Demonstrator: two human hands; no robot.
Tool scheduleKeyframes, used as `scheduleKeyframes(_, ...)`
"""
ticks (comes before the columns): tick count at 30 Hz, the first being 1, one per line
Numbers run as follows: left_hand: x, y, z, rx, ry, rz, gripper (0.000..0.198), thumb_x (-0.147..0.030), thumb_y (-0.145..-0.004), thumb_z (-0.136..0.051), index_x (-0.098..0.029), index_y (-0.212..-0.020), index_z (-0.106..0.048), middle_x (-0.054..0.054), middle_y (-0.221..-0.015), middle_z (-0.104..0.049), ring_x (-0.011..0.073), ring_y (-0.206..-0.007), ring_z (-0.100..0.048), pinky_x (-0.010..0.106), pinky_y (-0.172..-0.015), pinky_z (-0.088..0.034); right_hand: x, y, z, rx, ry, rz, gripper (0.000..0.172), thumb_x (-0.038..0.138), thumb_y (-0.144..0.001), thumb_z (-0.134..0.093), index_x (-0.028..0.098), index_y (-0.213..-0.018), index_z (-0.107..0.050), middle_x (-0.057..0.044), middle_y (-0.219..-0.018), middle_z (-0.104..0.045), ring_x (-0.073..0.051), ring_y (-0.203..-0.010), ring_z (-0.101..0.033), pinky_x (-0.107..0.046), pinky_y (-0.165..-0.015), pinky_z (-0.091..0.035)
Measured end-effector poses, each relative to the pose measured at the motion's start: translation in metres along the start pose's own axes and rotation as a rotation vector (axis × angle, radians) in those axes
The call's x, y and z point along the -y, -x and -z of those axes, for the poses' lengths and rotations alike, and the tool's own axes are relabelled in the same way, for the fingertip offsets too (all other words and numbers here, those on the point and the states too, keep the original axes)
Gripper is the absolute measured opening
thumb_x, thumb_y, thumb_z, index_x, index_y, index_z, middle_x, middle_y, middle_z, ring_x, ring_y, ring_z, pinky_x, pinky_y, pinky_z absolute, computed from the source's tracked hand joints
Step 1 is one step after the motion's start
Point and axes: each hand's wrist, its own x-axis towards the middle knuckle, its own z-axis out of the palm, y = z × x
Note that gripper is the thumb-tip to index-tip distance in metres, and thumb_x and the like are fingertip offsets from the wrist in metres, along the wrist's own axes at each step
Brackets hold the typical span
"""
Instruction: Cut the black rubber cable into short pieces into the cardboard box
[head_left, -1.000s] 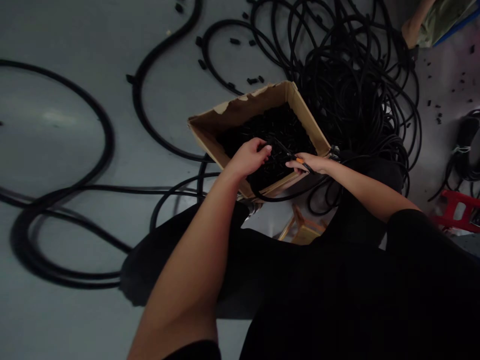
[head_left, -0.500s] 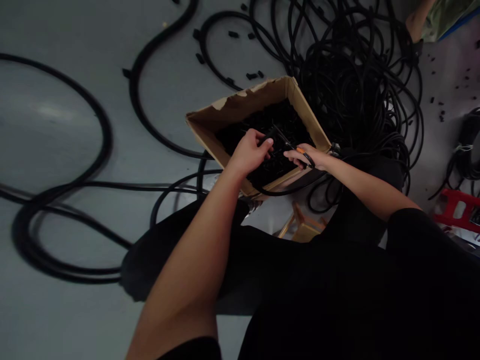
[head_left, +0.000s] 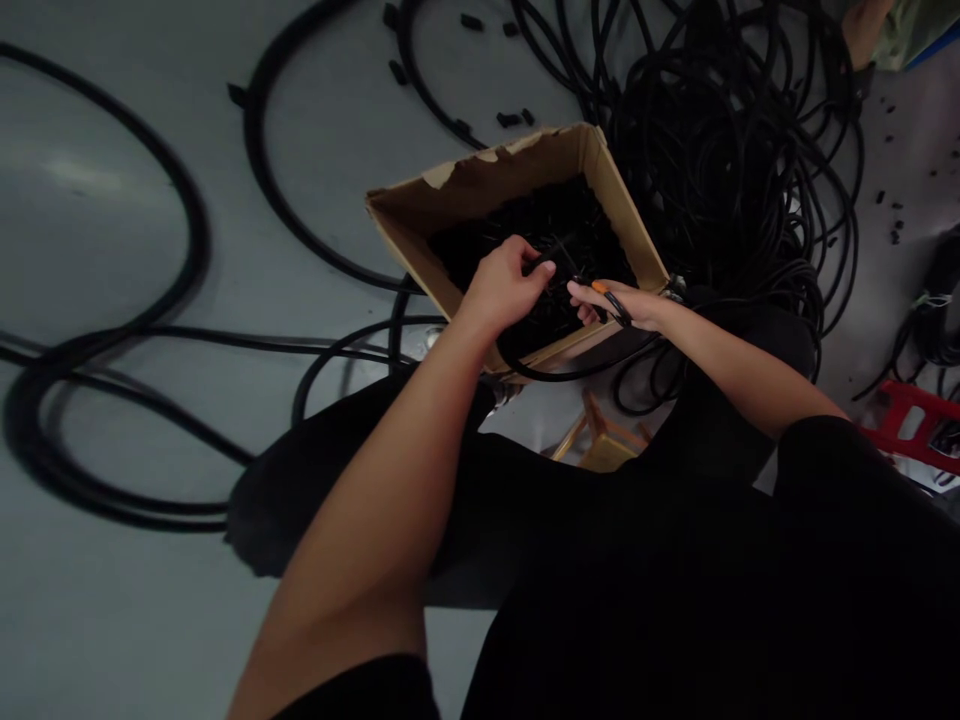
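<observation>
My left hand [head_left: 504,292] is clamped on a black cable [head_left: 541,266] over the cardboard box [head_left: 480,180], and my right hand [head_left: 621,305] grips orange-handled cutters [head_left: 606,296]. Box sits mid-frame on the floor [head_left: 97,420].

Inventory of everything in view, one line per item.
cardboard box: 1, tan, on the floor at centre, top open
cable in box: count unclear, black, filling the box
cable heap: 1 tangle, black, on the floor beyond the box
loose cable loops: count unclear, black, on the floor at left
small pieces: many, black, scattered on the floor
scissors: 1, orange and black, in right hand
red stool: 1, red, at right edge
wooden frame: 1, light brown, below the box
floor: 1, grey, throughout
other person's leg: 1, bare, top right corner
left hand: 1, around a cable, over the box
right hand: 1, holding the scissors, over the box edge
own clothing: black, bottom of view
</observation>
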Motion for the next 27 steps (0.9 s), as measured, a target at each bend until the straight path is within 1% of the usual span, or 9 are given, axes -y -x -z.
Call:
scheduleKeyframes(4,0.000,0.000,0.001,0.007,-0.011,-0.014,0.019,-0.033,-0.102,-0.083,-0.025,-0.113,-0.070,0.011,-0.117,-0.078,0.0364,-0.123,-0.073,0.047,-0.122,-0.059,0.001,-0.001,0.003,-0.039,0.010,0.015,0.052,0.060,-0.116,-0.102,0.019,-0.100,-0.075,-0.002,-0.089,-0.077,-0.015,-0.083,-0.074,-0.021,-0.076,-0.061)
scheduleKeyframes(8,-0.001,0.002,-0.001,0.050,-0.023,-0.078,0.019,-0.034,-0.101,-0.082,-0.025,-0.108,-0.068,0.009,-0.112,-0.078,0.0335,-0.114,-0.071,0.048,-0.120,-0.061,0.006,0.000,0.009,-0.027,0.057,-0.020,0.052,0.060,-0.116,-0.102,0.018,-0.099,-0.076,-0.004,-0.088,-0.079,-0.015,-0.080,-0.075,-0.021,-0.071,-0.060)
scheduleKeyframes(11,-0.001,0.002,-0.002,0.082,-0.010,-0.104,0.019,-0.034,-0.099,-0.082,-0.026,-0.105,-0.066,0.006,-0.107,-0.075,0.0312,-0.107,-0.069,0.047,-0.117,-0.061,0.009,0.001,0.013,-0.007,0.081,-0.060,0.055,0.062,-0.115,-0.103,0.018,-0.100,-0.075,-0.005,-0.086,-0.080,-0.016,-0.079,-0.077,-0.020,-0.069,-0.062)
scheduleKeyframes(15,-0.001,0.002,0.000,0.084,0.014,-0.097,0.020,-0.031,-0.097,-0.084,-0.026,-0.105,-0.067,0.005,-0.105,-0.072,0.0314,-0.110,-0.068,0.046,-0.117,-0.060,0.006,-0.002,0.017,-0.007,0.093,-0.092,0.052,0.059,-0.119,-0.100,0.019,-0.104,-0.071,-0.008,-0.088,-0.081,-0.019,-0.083,-0.084,-0.021,-0.068,-0.067)
scheduleKeyframes(16,-0.001,0.002,0.001,0.079,0.021,-0.091,0.020,-0.030,-0.096,-0.085,-0.025,-0.106,-0.068,0.005,-0.105,-0.071,0.0317,-0.111,-0.068,0.046,-0.118,-0.060,0.005,-0.003,0.018,-0.023,0.083,-0.081,0.050,0.058,-0.119,-0.099,0.020,-0.107,-0.069,-0.007,-0.089,-0.081,-0.019,-0.083,-0.084,-0.021,-0.067,-0.067)
scheduleKeyframes(18,-0.001,0.002,0.002,0.063,0.031,-0.080,0.020,-0.029,-0.096,-0.084,-0.025,-0.108,-0.069,0.005,-0.107,-0.071,0.0322,-0.114,-0.069,0.046,-0.119,-0.060,0.001,-0.006,0.018,-0.071,0.051,-0.023,0.049,0.055,-0.118,-0.102,0.023,-0.116,-0.064,-0.003,-0.090,-0.078,-0.017,-0.079,-0.081,-0.019,-0.062,-0.064)
scheduleKeyframes(21,-0.002,0.001,0.003,0.044,0.020,-0.069,0.018,-0.029,-0.098,-0.082,-0.023,-0.111,-0.071,0.006,-0.110,-0.073,0.0328,-0.117,-0.069,0.048,-0.122,-0.059,-0.004,-0.011,0.015,-0.115,0.025,0.093,0.054,0.050,-0.114,-0.106,0.027,-0.125,-0.058,0.004,-0.094,-0.072,-0.012,-0.072,-0.074,-0.015,-0.058,-0.058)
scheduleKeyframes(24,-0.002,0.000,0.002,0.034,0.004,-0.065,0.019,-0.030,-0.099,-0.081,-0.022,-0.115,-0.072,0.008,-0.115,-0.075,0.0339,-0.121,-0.070,0.049,-0.125,-0.058,-0.006,-0.014,0.012,-0.121,0.048,0.166,0.053,0.046,-0.113,-0.107,0.027,-0.121,-0.057,0.005,-0.098,-0.068,-0.010,-0.074,-0.072,-0.014,-0.060,-0.059)
scheduleKeyframes(27,-0.002,0.001,0.001,0.034,0.013,-0.059,0.022,-0.031,-0.100,-0.081,-0.021,-0.119,-0.074,0.009,-0.119,-0.076,0.0353,-0.126,-0.071,0.049,-0.126,-0.058,-0.005,-0.013,0.010,-0.117,0.072,0.191,0.054,0.046,-0.113,-0.107,0.027,-0.117,-0.057,0.006,-0.096,-0.064,-0.010,-0.075,-0.070,-0.014,-0.061,-0.058)
